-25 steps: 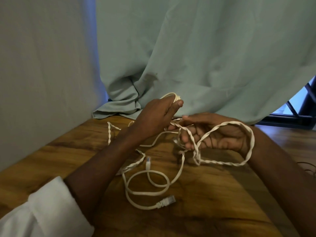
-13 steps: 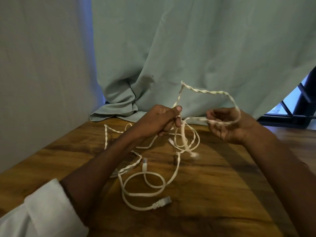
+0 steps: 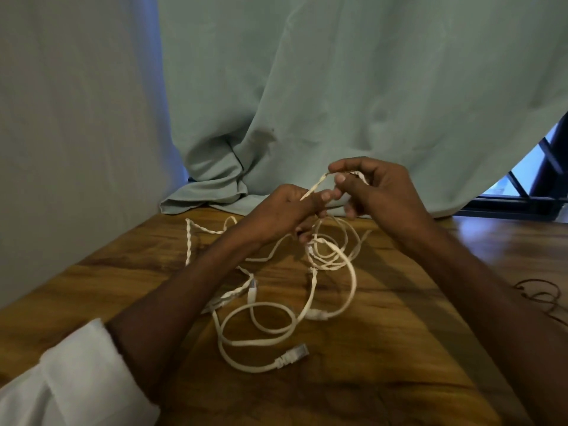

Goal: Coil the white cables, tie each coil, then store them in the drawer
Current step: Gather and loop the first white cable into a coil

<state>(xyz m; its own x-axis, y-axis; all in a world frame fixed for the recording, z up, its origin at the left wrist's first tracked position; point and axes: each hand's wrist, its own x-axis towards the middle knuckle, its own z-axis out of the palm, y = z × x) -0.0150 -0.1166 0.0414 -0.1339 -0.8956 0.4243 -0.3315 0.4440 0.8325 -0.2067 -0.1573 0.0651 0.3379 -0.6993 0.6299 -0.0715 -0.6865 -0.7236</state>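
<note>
Both hands are raised above the wooden table, close together. My left hand grips a twisted white cable that runs up into my right hand, which pinches it between thumb and fingers. Small loops of this cable hang below the hands. A flat white network cable lies loosely looped on the table in front of me, its plug at the near end. More twisted cable trails off to the left on the table.
A pale green curtain hangs along the back and bunches on the table's far edge. A plain wall stands on the left. A thin dark wire lies at the table's right edge. A window frame shows far right.
My right hand has moved left and up to meet my left hand. The wide arc of twisted cable between them has collapsed into a short stretch, and loops now hang below.
</note>
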